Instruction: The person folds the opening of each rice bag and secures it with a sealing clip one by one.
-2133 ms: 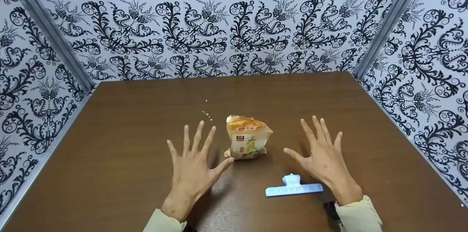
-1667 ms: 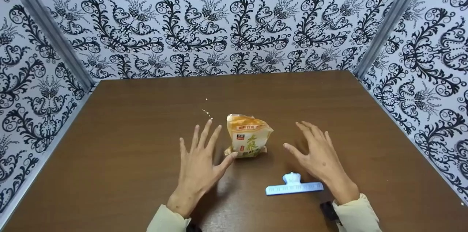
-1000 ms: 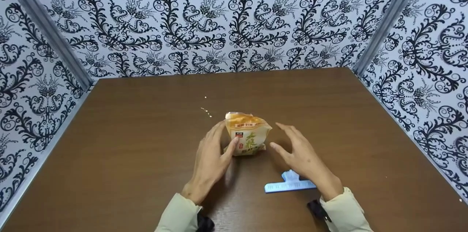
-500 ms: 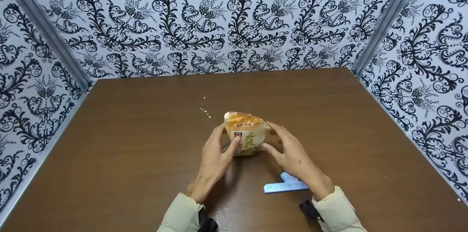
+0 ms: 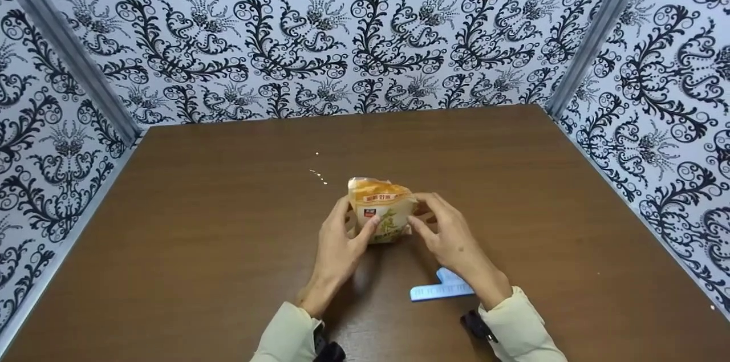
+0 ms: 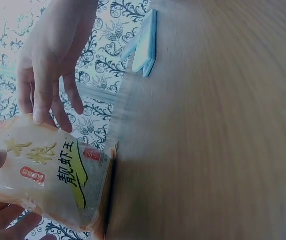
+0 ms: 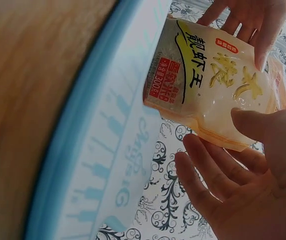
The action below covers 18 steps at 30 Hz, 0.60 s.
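From your head, you can see the bag (image 5: 390,208) standing up near the middle of the brown table (image 5: 199,225). Your left hand (image 5: 336,248) is on its left side, with the thumb pressed on the front and the other fingers bent around the side. Your right hand (image 5: 453,239) is on the other side, with the thumb and fingers pinching that edge. The bag has an orange top and a pale front. A blue clip (image 5: 436,293) lies closer to you, partly hidden by your right arm. Some tiny white bits (image 5: 319,175) lie on the table past the bag, a little to the left. Your sleeves (image 5: 285,330) are cream, and the wall (image 5: 319,65) has black curly shapes on it.

From your left wrist, the picture is turned sideways. Your left thumb is on the bag's front and your right hand reaches its other side. The bottom of the bag is right by the table, but you cannot tell for sure if it touches. The clip is well apart from it.

From your right wrist, the clip looks big and has little pictures and letters on it. Your right thumb is on the bag's front and the other fingers are behind it, a bit spread out.
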### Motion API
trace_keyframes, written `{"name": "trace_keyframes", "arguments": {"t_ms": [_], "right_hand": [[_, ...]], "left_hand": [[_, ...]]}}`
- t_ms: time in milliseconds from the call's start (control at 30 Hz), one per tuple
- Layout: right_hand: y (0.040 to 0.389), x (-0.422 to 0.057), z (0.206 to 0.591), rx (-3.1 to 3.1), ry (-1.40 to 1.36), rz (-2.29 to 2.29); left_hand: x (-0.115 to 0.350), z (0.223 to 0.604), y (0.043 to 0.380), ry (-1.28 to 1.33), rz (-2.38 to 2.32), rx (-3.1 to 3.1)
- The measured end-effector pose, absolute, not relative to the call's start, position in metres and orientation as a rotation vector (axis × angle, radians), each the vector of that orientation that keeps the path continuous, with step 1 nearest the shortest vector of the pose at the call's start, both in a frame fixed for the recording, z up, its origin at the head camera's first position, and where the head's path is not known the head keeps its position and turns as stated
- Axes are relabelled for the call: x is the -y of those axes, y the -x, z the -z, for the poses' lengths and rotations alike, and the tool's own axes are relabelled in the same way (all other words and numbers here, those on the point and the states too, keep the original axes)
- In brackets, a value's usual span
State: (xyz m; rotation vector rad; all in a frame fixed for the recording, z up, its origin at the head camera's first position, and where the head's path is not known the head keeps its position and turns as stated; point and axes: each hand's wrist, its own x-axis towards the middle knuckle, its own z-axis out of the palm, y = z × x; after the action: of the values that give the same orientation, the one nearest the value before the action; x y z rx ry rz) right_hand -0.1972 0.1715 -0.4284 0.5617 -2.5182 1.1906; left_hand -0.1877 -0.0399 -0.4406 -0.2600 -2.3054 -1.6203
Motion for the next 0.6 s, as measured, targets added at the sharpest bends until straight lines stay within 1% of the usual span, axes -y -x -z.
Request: {"name": "trace_keyframes", "arguments": {"t_ms": [200, 600], "right_hand": [[0.2004, -0.1663, 0.4255, 2.486, -0.53, -1.128], [0.2003, -0.165, 0.4209, 2.451, -0.423, -0.82]], "left_hand": [[0.0371, 0.4403, 0.1878, 0.247, 1.613, 2.285], [0.0343, 0.4381, 0.1876, 0.217, 1.528, 2.293]]}}
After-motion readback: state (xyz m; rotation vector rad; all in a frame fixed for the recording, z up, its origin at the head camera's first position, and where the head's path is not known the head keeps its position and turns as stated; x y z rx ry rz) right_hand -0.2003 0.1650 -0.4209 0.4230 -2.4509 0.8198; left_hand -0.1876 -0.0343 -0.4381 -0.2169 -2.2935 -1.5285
